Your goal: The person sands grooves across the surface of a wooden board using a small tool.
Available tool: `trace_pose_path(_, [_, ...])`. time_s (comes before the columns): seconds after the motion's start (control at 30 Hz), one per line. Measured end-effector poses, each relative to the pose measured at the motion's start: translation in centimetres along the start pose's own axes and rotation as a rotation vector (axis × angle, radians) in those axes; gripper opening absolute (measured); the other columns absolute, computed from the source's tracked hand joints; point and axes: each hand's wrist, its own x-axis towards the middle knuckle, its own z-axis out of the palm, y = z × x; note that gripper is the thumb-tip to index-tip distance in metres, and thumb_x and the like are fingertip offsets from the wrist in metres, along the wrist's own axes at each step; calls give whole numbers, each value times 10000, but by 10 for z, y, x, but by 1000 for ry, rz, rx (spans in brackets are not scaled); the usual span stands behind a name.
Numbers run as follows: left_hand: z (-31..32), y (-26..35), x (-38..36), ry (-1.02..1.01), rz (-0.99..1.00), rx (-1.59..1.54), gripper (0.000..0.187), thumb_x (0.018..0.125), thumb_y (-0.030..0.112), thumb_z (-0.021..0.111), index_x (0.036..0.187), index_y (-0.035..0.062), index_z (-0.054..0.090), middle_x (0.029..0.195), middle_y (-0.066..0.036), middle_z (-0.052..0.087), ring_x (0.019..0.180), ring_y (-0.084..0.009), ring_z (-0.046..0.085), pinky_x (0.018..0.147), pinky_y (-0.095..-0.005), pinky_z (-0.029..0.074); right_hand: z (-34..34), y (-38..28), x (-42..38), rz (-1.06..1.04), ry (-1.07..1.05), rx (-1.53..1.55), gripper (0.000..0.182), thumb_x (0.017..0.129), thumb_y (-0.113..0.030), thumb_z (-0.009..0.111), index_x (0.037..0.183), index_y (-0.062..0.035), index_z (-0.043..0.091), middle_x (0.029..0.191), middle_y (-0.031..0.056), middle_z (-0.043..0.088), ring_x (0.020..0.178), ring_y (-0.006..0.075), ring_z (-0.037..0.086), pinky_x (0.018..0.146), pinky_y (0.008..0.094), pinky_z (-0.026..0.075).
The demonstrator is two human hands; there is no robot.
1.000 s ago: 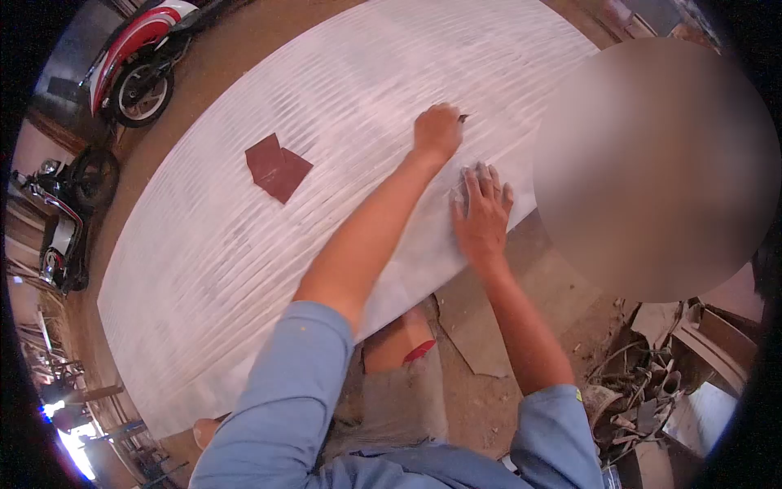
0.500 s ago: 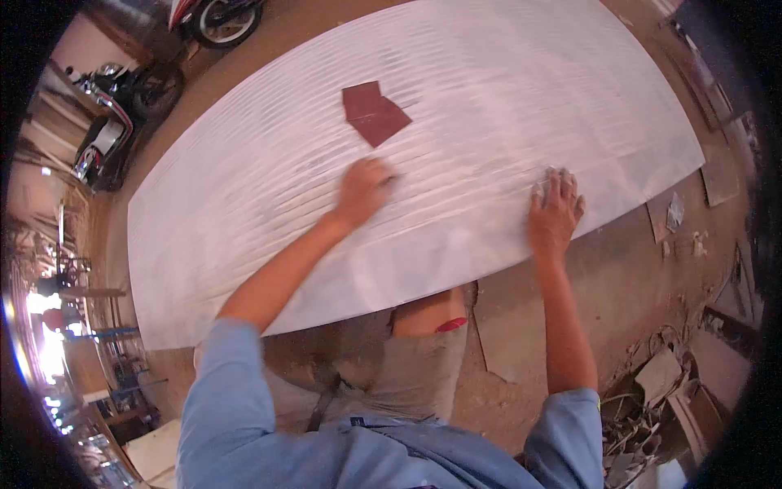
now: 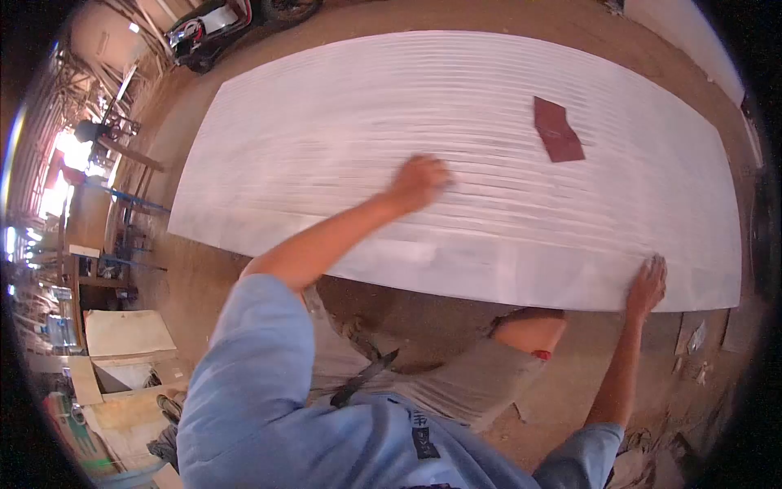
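Observation:
A large white panel (image 3: pixel 342 147) with fine parallel grooves lies flat in front of me. My left hand (image 3: pixel 421 181) is closed, knuckles up, against the grooved middle of the panel. It is slightly blurred, and a small dark edge shows at its fingers; what it grips is hidden. My right hand (image 3: pixel 648 285) rests at the near right edge of the panel, fingers stretched out on the surface. A creased reddish-brown sheet that looks like sandpaper (image 3: pixel 558 130) lies on the panel, apart from both hands.
A motorcycle (image 3: pixel 216 28) stands beyond the far left of the panel. At the left are an opened cardboard box (image 3: pixel 130 371) and wooden furniture. Scraps lie on the brown floor (image 3: pixel 269 49) at the right. My knees are by the panel's near edge.
My view has turned left, so the panel and the sheet appear further right. My left hand has moved leftward along the panel, away from the sheet. My right hand stays at the near edge.

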Motion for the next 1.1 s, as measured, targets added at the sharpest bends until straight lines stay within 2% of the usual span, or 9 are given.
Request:
trace_pose_path(0.1, [-77,-107,-126,59,-64,203,108,815,224,689,896,174,740,873,-12,663,940,-237,584,855,-408,428,-13,-19,-8,82,-7,-39,508,1004,-426,441,1406,-120,501,1484,79,454,1390,245,383,1122,457,285])
trace_pose_path(0.23, [-170,-190,-224,-207,-496,322,104,845,237,684,864,151,738,885,-1,679,921,-204,574,869,-377,412,-17,-53,-25,62,-16,-134,508,1009,-399,430,1407,-90,496,1493,109,439,1388,274,384,1131,460,285])
trace_pose_path(0.33, [-159,-186,-201,-85,-502,260,106,847,222,685,867,130,734,878,-15,675,915,-212,576,865,-377,424,-25,-66,-25,75,-45,-134,497,1011,-387,433,1399,-85,502,1486,120,446,1379,295,397,1119,449,317])
trace_pose_path(0.4, [-121,-161,-161,80,-290,132,100,842,203,689,872,117,730,865,-30,665,890,-233,584,841,-385,443,-23,-60,-22,18,-56,-179,490,1008,-381,442,1389,-81,510,1476,130,455,1368,304,409,1110,447,334])
trace_pose_path(0.7, [33,-1,50,26,-23,-39,146,852,240,604,803,117,666,852,-90,617,884,-293,588,790,-447,468,-35,-74,-25,31,7,-127,442,994,-351,492,1333,-76,556,1418,155,511,1310,330,471,1076,441,384])
trace_pose_path(0.8, [26,-8,39,48,-19,2,154,866,237,590,800,119,663,850,-89,616,875,-298,590,791,-455,468,-31,-66,-24,12,13,-81,446,994,-361,492,1331,-78,557,1424,152,506,1316,330,468,1073,449,384])
trace_pose_path(0.93, [-53,-124,-88,46,-26,-5,167,820,296,696,823,130,716,825,-62,642,864,-273,602,776,-435,462,-19,-54,-24,-35,63,-48,438,990,-352,499,1327,-80,560,1423,146,509,1319,325,466,1070,451,384])
trace_pose_path(1.0, [-113,-164,-140,-154,-233,210,166,835,292,712,823,127,734,836,-29,669,847,-222,599,828,-376,446,-16,-49,-26,-31,62,-37,460,995,-368,472,1348,-82,542,1428,145,502,1319,332,462,1077,442,368])
trace_pose_path(1.1, [-136,-173,-165,-76,-347,122,143,813,258,732,796,116,733,829,-33,679,858,-226,605,846,-383,450,-17,-51,-25,-26,67,-31,455,994,-363,476,1348,-84,543,1421,146,509,1314,329,469,1080,434,369])
